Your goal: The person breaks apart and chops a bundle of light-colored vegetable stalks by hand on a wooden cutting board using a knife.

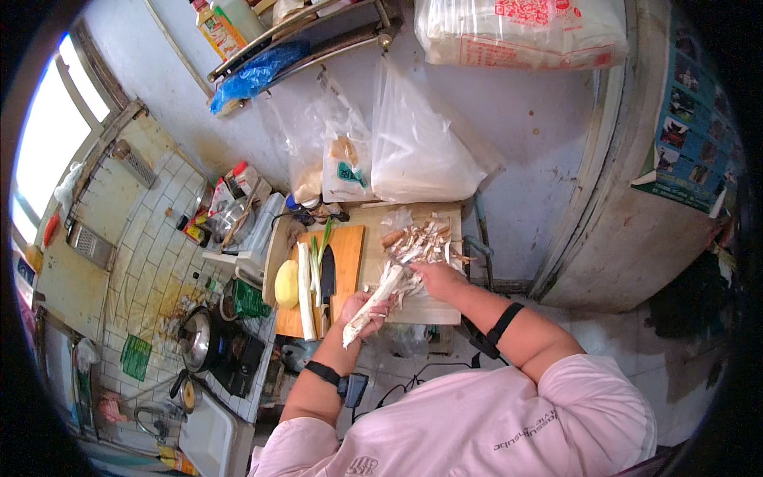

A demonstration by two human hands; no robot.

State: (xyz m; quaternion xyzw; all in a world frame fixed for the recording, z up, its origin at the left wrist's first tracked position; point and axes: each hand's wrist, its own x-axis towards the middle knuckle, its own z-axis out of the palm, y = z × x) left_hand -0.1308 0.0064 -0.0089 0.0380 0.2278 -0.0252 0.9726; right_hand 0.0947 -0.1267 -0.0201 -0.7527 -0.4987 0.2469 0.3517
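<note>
My left hand (pixel 372 311) grips a pale peeled root (pixel 374 307) that slants up to the right over the table. At the root's upper end is my right hand (pixel 438 280), its fingers closed around a small tool that is mostly hidden; its kind cannot be made out. Brown and white peelings (pixel 426 241) lie heaped beyond my hands, with a brown unpeeled root piece (pixel 392 238) at their left. On the wooden cutting board (pixel 350 256) lie a peeled potato (pixel 287 284), a long white peeled root (pixel 305 292), green onion (pixel 316 262) and a kitchen knife with a dark blade (pixel 328 277).
Plastic bags (pixel 417 149) hang on the wall behind the table (pixel 372 226). Left of it are a white appliance (pixel 256 232) bearing bowls and jars, a wok (pixel 199 340) on the stove and a sink (pixel 208 432). A shelf (pixel 334 42) juts out above. Cables (pixel 411 378) lie below.
</note>
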